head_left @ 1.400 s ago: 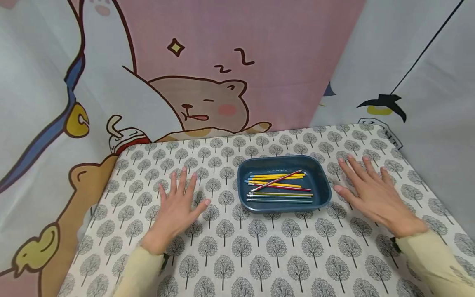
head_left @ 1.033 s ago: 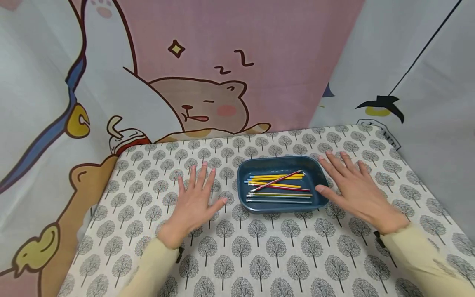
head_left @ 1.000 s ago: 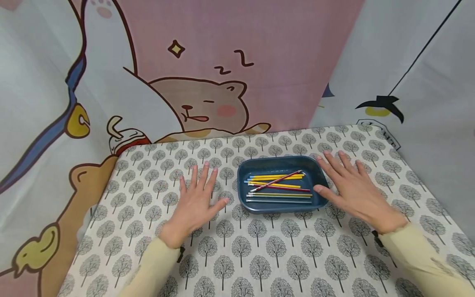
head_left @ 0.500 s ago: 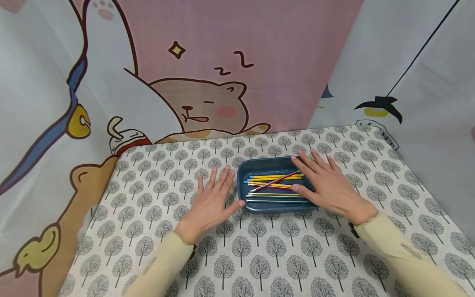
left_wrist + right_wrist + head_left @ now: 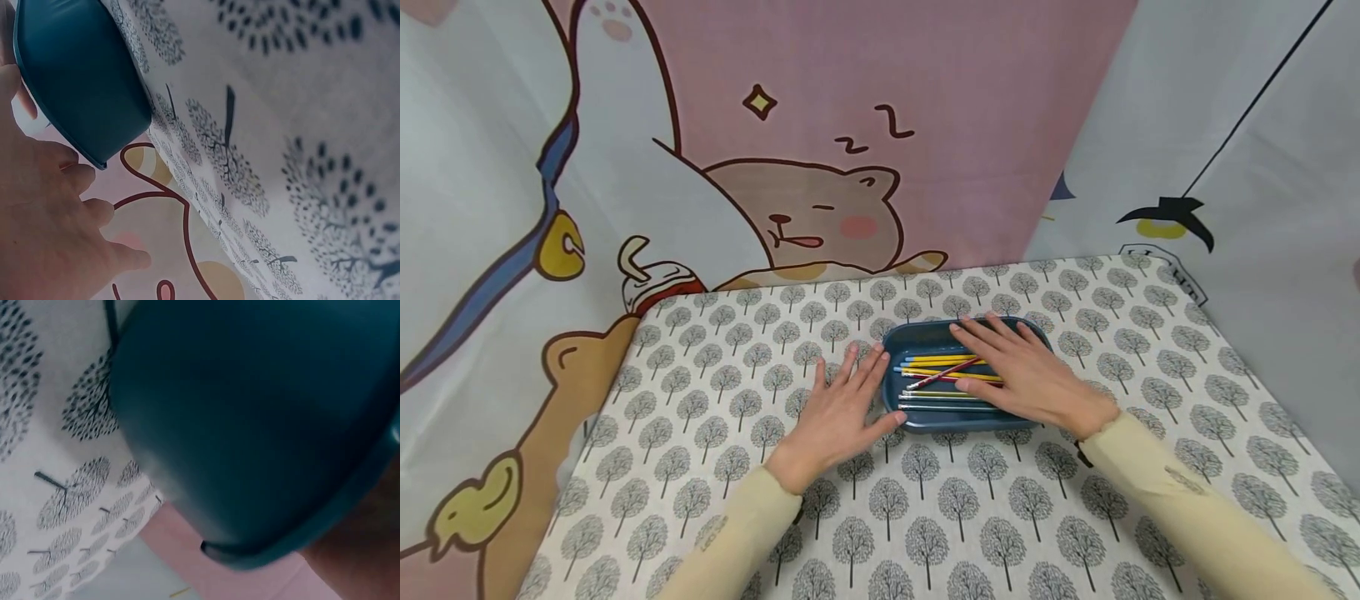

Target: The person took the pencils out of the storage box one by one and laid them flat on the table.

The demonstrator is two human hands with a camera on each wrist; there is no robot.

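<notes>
A dark blue rectangular tub (image 5: 962, 422) holds several pencils: yellow ones (image 5: 924, 361), dark red ones and green ones (image 5: 943, 407). One dark red pencil (image 5: 927, 381) lies slantwise across the others. My left hand (image 5: 835, 423) is at the tub's left end, fingers spread, thumb and fingertips right at the rim. The left wrist view has its fingers beside the tub's outer wall (image 5: 81, 75). My right hand (image 5: 1026, 382) stretches over the tub's right half with straight fingers, covering the pencils' right ends. In the right wrist view the tub's wall (image 5: 250, 425) hides most of that hand.
The table is spread with a white cloth (image 5: 925, 537) printed with grey trees. Behind it hangs a pink and white curtain (image 5: 985, 125) with cartoon animals, reaching the table's back edge. More white curtain (image 5: 1285, 267) borders the right side.
My left hand has moved right, up to the tub's left rim. My right hand has moved left from beside the tub to over it. The tub and pencils have stayed in place.
</notes>
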